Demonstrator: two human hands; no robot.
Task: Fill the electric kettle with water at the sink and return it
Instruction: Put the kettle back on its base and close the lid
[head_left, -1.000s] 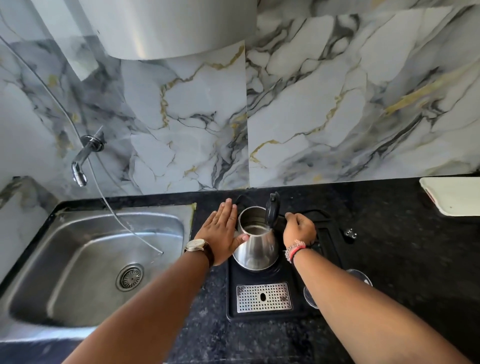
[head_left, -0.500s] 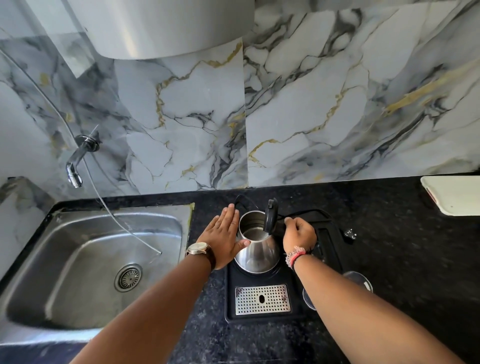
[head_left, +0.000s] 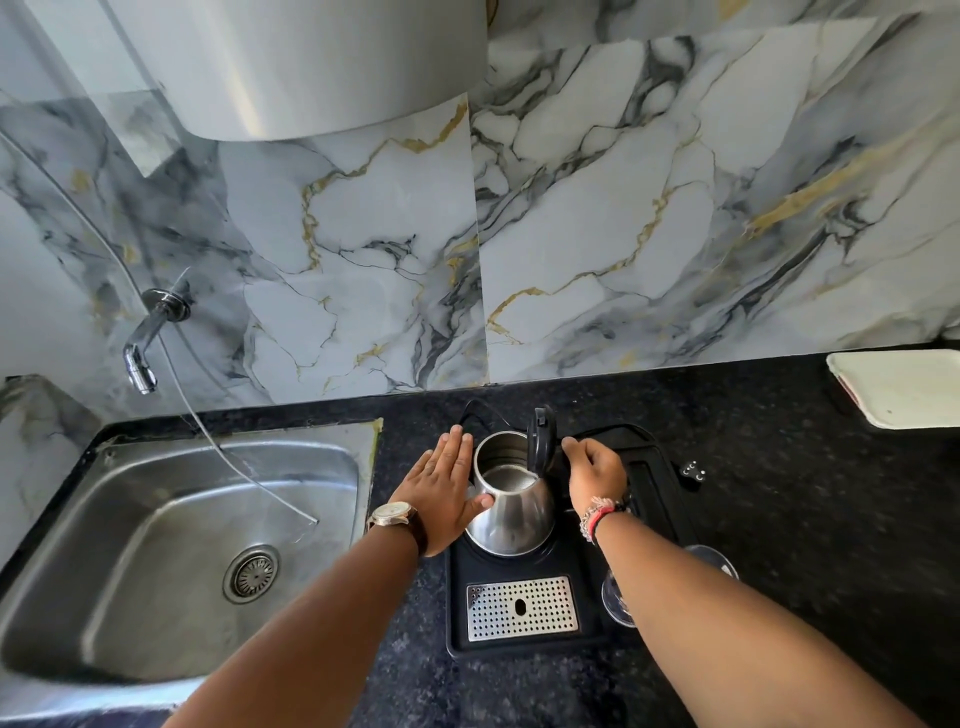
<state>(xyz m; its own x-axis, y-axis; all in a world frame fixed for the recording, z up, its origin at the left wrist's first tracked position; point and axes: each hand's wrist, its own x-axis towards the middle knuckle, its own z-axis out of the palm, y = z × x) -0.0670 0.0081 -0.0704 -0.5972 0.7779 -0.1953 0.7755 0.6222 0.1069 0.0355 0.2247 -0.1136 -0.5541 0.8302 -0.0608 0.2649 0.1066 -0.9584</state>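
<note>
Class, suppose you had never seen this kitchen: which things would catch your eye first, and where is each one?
The steel kettle at centre, lid up, stands on a black tray, with the left hand flat against its side and the right hand at its handle. To the left lies the steel sink under a wall tap; veined marble fills the wall behind.

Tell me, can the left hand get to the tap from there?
Probably yes. The left hand rests flat against the kettle, gripping nothing, and only the open sink lies between it and the tap.
</note>
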